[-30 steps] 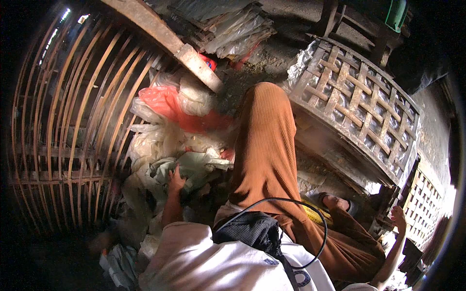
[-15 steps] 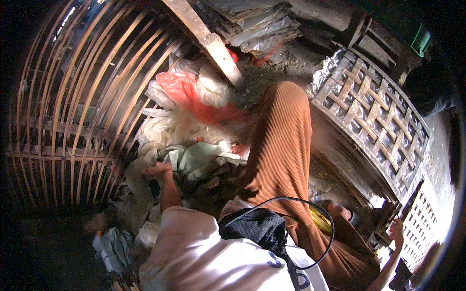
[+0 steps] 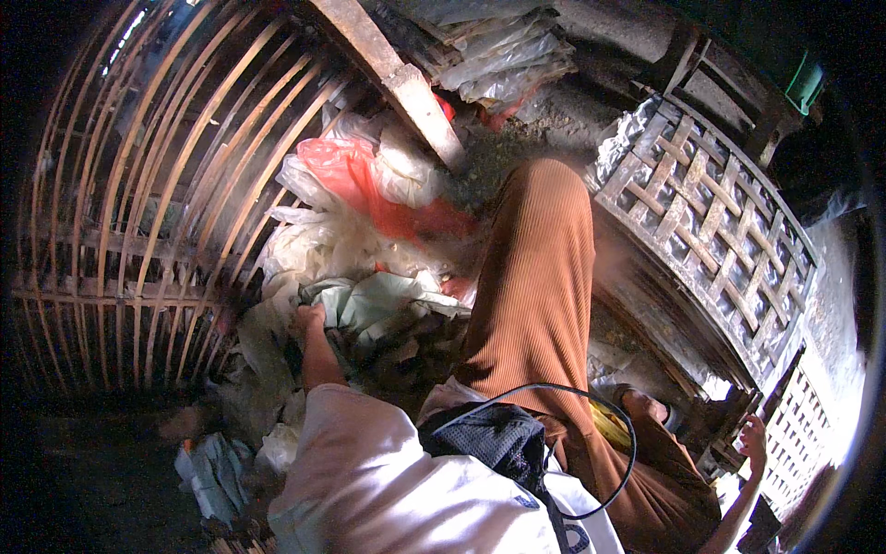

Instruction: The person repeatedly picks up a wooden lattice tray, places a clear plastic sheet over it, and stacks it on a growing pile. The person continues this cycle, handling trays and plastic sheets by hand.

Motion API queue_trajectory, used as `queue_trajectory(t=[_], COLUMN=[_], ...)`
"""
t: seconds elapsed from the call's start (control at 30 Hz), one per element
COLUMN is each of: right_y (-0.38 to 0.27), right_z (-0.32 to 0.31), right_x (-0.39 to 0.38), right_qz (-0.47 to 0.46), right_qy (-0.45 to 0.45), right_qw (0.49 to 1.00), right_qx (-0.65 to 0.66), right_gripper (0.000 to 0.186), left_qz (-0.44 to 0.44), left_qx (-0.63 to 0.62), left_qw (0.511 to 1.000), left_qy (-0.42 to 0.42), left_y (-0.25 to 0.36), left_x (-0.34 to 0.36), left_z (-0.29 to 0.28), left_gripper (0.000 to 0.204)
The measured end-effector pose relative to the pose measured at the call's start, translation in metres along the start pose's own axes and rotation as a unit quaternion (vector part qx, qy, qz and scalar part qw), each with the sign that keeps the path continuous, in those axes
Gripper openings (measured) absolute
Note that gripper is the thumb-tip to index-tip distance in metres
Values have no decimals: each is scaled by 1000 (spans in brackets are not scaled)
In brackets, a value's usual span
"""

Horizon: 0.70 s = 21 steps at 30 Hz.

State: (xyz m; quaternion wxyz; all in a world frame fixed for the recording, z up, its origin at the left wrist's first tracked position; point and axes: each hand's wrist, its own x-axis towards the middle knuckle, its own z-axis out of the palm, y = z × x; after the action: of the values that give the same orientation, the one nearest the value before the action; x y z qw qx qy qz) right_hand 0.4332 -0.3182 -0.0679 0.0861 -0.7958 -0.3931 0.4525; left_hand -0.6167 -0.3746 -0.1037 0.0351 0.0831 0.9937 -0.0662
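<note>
My left hand (image 3: 311,319) reaches into a heap of crumpled plastic bags (image 3: 314,249) left of my raised knee. It touches the edge of a pale green plastic sheet (image 3: 374,305); its fingertips are hidden, so whether it grips is unclear. Higher on the heap lies a translucent red plastic bag (image 3: 355,180) among whitish ones. At the far lower right, my right hand (image 3: 753,439) is held up beside the woven bamboo panel (image 3: 798,434). Its fingers look loosely apart, with nothing visible in them.
A curved slatted bamboo frame (image 3: 175,203) stands at the left. A wooden beam (image 3: 397,83) slants down above the heap. Stacked plastic sheets (image 3: 508,55) lie at the back. A coarse bamboo lattice (image 3: 706,208) is at the right. A black cable (image 3: 632,443) loops across my lap.
My left hand has turned from stretching leftward to pointing forward, against the pale green sheet, its fingers less visible. My right hand has barely moved.
</note>
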Motion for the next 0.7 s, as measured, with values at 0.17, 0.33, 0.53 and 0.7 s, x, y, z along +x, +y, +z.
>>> queue_trajectory(t=[0.17,0.33,0.53,0.7], right_y=[8,8,12,-158], right_z=[1,-9,-46,-32], right_x=[4,22,51,14], right_qz=[-12,-62,-260,-297], right_qy=[31,71,232,239], right_qw=[999,994,927,920], right_qx=[22,58,140,90], right_gripper=[35,33,30,44], left_qz=[-40,348,663,829], left_qx=[-268,-481,-561,-457], left_qw=[961,784,481,323], left_qy=[51,182,120,-5], left_y=[102,230,380,436], left_x=[-30,-130,-357,-530], left_z=[-60,-133,-229,-237], left_gripper=[44,41,32,35])
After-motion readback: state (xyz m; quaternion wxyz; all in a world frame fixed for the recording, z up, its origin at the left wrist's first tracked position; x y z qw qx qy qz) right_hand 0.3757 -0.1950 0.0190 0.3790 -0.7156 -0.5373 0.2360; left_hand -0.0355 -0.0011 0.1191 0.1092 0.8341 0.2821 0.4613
